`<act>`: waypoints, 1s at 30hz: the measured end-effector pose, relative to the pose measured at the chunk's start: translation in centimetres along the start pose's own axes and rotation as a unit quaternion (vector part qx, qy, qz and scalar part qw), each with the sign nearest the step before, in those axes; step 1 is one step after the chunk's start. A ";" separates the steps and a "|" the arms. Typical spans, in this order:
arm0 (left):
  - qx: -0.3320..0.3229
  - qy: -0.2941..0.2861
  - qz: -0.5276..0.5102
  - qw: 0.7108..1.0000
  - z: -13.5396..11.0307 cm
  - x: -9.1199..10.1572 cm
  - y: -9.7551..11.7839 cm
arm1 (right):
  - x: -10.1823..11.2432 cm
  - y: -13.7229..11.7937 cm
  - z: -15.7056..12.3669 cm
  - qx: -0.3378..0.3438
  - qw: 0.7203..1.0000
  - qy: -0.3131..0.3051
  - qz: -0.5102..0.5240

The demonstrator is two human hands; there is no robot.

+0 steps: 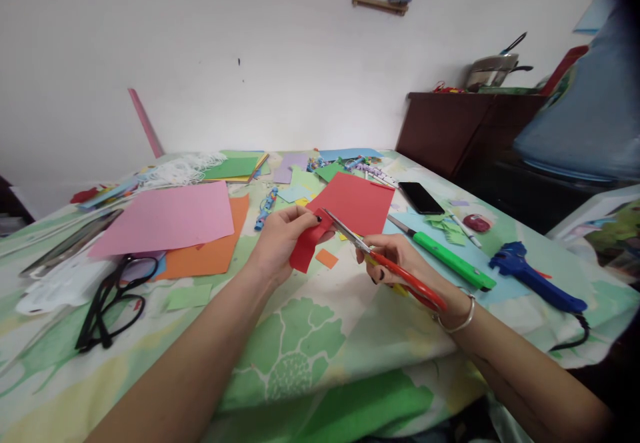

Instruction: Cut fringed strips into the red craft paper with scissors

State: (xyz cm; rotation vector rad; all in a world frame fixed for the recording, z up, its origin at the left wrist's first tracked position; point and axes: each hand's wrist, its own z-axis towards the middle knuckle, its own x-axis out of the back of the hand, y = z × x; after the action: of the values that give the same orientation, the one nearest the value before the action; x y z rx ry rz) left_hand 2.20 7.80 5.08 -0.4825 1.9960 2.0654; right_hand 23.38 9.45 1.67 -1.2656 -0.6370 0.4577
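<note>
My left hand (285,236) pinches a narrow strip of red paper (304,248) above the table. In my right hand (395,259) is a pair of scissors (407,277) with red handles, some yellow showing beneath them. The scissor tips touch or lie right at the strip's upper edge, close to my left fingers; whether the blades are apart is hard to make out. Behind both hands lies a larger red sheet (350,199). A small orange paper piece (327,259) rests on the cloth just below the blades.
To the right are a green utility knife (453,261), a blue glue gun (535,276) and a black phone (420,198). Left lie a pink sheet (170,219), an orange sheet (210,249) and black glasses (113,303). Paper scraps and white strings (185,168) lie farther back.
</note>
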 end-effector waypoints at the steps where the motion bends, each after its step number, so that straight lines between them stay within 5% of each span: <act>1: 0.000 0.002 0.000 1.000 0.0 0.0 0.0 | 0.0 0.0 0.0 0.000 1.000 0.001 -0.001; 30: 0.002 0.001 -0.004 1.000 0.3 0.3 -0.3 | -0.4 -0.1 0.2 -0.018 0.999 0.031 -0.033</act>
State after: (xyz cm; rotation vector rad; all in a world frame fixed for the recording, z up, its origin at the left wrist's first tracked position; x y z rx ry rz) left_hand 2.01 8.05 4.73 -0.4892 1.9957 2.0571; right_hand 22.95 9.37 1.72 -1.2849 -0.6354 0.3528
